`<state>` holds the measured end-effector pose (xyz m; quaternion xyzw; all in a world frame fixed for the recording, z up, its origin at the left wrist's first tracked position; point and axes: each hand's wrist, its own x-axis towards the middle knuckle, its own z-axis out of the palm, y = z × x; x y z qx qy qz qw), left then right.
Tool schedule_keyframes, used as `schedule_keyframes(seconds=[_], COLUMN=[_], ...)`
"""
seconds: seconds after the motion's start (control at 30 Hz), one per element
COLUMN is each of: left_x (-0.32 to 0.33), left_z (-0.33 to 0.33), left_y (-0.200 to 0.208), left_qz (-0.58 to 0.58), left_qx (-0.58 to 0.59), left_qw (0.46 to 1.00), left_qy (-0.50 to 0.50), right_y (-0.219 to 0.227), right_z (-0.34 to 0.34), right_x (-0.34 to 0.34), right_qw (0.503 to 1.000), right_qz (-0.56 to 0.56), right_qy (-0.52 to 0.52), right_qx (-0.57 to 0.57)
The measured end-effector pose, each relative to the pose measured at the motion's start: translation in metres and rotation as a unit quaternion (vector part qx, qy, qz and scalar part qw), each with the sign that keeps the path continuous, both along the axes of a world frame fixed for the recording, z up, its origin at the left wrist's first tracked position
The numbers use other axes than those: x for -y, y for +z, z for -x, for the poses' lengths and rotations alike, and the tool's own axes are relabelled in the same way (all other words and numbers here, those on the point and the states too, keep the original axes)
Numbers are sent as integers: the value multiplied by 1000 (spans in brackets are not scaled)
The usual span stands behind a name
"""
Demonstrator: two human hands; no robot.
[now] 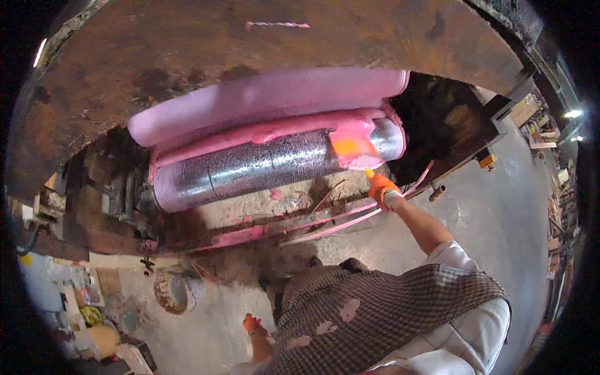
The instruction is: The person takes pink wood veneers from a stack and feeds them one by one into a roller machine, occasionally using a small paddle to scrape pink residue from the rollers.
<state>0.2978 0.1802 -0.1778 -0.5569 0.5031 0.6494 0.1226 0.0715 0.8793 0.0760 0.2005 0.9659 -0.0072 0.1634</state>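
Observation:
My right hand, in an orange glove, is closed round the yellow handle of a broad scraper. Its orange blade, smeared pink, lies against the right part of a shiny dark metal roller. Above that roller runs a second roller coated in pink. Thick pink paste fills the line between the two and bulges near the blade. My left hand, gloved in orange too, hangs low beside my body, its fingers curled with nothing visible in them.
A rusty metal housing arches over the rollers. Below them, a pink-stained machine edge carries a hanging pink strip. A round bucket stands on the floor at lower left, near scattered clutter. Shelving with loose goods lines the right.

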Motion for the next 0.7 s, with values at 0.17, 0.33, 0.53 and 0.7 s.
schedule_keyframes(seconds=[0.17, 0.33, 0.53, 0.7], left_x=[6, 23, 36, 35], left_z=[57, 103, 121, 89], left_y=[-30, -36, -23, 39], left_qz=[-8, -27, 101, 81], left_qx=[-8, -83, -229, -79], left_qw=[1000, 989, 938, 982], left_qy=[-4, -119, -241, -152], right_y=[109, 122, 69, 31], right_z=[70, 162, 198, 141], right_x=[133, 213, 76, -75], right_qw=[996, 979, 986, 986], right_qz=[45, 39, 64, -42], right_qy=[72, 184, 83, 8], right_qx=[-15, -81, -127, -162])
